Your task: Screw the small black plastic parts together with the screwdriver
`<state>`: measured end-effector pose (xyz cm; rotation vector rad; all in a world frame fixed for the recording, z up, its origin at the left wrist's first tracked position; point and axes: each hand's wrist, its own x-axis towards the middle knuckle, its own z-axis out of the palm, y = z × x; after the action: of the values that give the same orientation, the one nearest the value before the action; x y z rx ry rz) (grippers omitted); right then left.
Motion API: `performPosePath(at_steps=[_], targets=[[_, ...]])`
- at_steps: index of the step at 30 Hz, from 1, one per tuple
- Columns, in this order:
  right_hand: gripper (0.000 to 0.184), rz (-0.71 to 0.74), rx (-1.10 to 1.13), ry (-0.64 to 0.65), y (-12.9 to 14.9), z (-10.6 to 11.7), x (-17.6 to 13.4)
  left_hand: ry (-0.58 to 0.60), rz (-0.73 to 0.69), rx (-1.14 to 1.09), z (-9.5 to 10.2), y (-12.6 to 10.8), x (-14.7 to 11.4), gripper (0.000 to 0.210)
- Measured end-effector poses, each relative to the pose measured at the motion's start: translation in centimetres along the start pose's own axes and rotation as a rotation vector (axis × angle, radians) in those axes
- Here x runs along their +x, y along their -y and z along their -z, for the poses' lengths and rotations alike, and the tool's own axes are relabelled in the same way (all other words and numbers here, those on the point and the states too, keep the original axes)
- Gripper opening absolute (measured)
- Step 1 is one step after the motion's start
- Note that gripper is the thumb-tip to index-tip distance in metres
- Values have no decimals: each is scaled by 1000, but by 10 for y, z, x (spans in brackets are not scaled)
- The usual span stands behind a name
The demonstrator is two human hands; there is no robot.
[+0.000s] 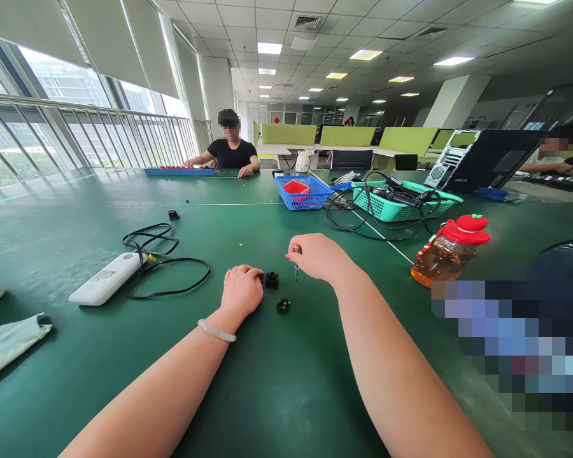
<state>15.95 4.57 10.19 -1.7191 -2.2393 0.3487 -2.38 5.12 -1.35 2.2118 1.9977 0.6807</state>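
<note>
My right hand [319, 256] is closed on a small screwdriver [297, 271], its metal tip pointing down just above the green table. My left hand [241, 289] rests on the table with curled fingers, its thumb reaching toward a small black block-shaped part [272, 280] with a round opening on top. A dark bit shows at the thumb; what the fingers hold, if anything, is hidden. Closer to me lies a small black ring-like part [283, 306], apart from both hands.
To the left lie a white power bank-like device [106, 278] and a looped black cable [169, 259]. Further back stand a blue basket [305, 202] and a teal basket [396, 214] with cables. A red-lidded bottle [446, 253] stands right. Across the table sits a person [233, 151].
</note>
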Motion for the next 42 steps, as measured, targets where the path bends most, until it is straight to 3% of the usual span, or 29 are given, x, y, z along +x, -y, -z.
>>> performPosePath(at_steps=[6, 16, 22, 28, 32, 35, 42], targets=[[12, 0, 10, 60, 1, -2, 0, 107, -143, -143, 2, -7, -1, 42], [10, 77, 14, 11, 2, -11, 5, 202, -307, -64, 6, -37, -31, 62], [17, 251, 195, -152, -16, -41, 8, 233, -306, -6, 8, -46, -41, 35], [28, 264, 398, -310, -35, -61, -23, 243, -340, 37, 12, -46, -55, 21], [24, 304, 492, -400, -43, -66, -46, 273, -401, -15, 30, -24, -84, 20], [23, 329, 520, -415, -47, -69, -55, 267, -359, -23, 49, 9, -110, 19], [22, 348, 513, -394, -46, -75, -58, 70, -100, 87, 92, 134, -141, 29]])
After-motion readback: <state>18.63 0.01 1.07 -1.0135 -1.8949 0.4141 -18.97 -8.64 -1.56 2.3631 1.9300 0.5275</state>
